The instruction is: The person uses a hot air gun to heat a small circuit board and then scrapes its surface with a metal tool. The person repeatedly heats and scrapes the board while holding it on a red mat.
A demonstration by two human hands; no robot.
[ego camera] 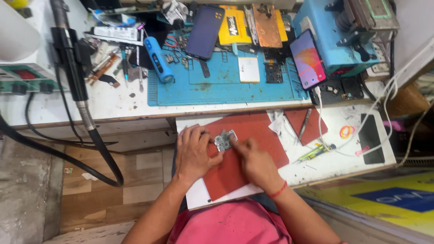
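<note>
A small grey circuit board (pixel 225 139) lies on a dark red mat (pixel 253 131) on a white pull-out shelf. My left hand (pixel 194 151) rests on the mat with its fingertips pinching the board's left edge. My right hand (pixel 254 163), a red thread at its wrist, touches the board's right side with thumb and forefinger closed together; whether a small tool is between them I cannot tell.
Tweezers (pixel 304 124) lie on a second red mat to the right, with a green-handled tool (pixel 314 152), a dark phone (pixel 370 138) and white cables. On the upper bench: a blue work mat (pixel 217 86) with phones and parts, a blue machine (pixel 337 40), and a hot-air hose (pixel 74 77).
</note>
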